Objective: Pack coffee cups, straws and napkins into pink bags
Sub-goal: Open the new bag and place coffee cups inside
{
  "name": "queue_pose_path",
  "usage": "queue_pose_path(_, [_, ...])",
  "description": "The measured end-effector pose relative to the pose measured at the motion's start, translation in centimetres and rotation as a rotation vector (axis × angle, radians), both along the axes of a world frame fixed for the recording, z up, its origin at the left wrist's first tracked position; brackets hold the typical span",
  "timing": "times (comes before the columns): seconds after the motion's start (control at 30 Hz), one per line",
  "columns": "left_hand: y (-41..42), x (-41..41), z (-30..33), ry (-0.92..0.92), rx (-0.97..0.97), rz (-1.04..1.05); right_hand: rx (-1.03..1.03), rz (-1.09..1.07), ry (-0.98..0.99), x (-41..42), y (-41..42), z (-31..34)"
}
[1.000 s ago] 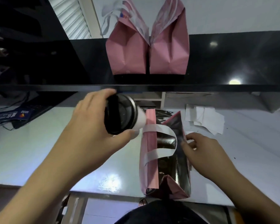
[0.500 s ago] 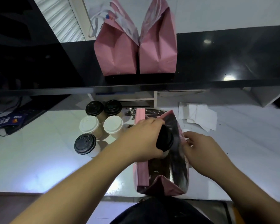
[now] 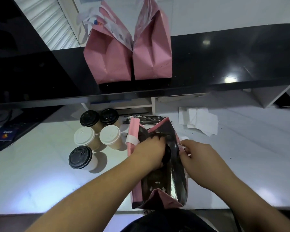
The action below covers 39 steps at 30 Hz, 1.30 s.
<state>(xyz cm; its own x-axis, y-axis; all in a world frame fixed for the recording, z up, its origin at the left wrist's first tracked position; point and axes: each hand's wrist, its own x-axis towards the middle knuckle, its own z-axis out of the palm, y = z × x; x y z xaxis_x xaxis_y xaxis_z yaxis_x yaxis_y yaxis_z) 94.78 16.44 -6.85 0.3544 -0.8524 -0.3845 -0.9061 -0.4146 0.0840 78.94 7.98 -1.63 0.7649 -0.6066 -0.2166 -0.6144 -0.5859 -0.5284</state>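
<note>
Down inside the open pink bag (image 3: pixel 159 180), the left hand (image 3: pixel 149 152) grips a black-lidded coffee cup (image 3: pixel 167 154), lower than half a second ago. Right hand (image 3: pixel 198 158) pinches the bag's rim wide. Five cups (image 3: pixel 97 134) wait on the tabletop (image 3: pixel 32 173), so one's nearly packed.

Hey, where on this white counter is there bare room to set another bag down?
Bare counter lies left of the lone black-lidded cup. Another bare patch sits right of the right hand, below the napkins. It's crowded between the cup cluster and open bag.
</note>
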Motion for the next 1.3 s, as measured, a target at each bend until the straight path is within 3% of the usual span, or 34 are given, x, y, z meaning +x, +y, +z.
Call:
queue_pose_path(0.67, [-1.1,0.6,-0.6,0.098,0.07,0.084,-0.015,-0.023,-0.036,0.3,0.6,-1.3])
queue_pose_path(0.77, [-1.1,-0.4,2.3,0.126,-0.072,0.026,-0.016,-0.033,-0.058,0.4,0.7,-1.2])
queue_pose_path(0.87, [0.2,0.0,5.6,0.247,-0.366,0.035,0.013,-0.055,-0.078,0.5,0.6,-1.3])
queue_pose_path(0.97, [4.0,2.3,7.7,0.435,-0.725,0.275,0.019,-0.066,-0.086,0.5,0.6,-1.5])
queue_pose_path(1.03, [7.1,4.9,7.1,0.381,-0.833,0.439,0.011,-0.071,-0.088,0.6,0.6,-1.6])
queue_pose_path(1.1, [10.4,7.8,5.3,0.219,-0.751,0.58,0.007,-0.069,-0.086,0.7,0.6,-1.7])
queue_pose_path(1.2, [15.2,11.2,1.8,0.0,-0.455,0.782,0.01,-0.065,-0.08,1.0,0.6,-2.0])
queue_pose_path(1.3, [18.7,12.6,-1.1,-0.049,-0.211,0.93,-0.007,-0.063,-0.082,1.3,0.6,-2.3])
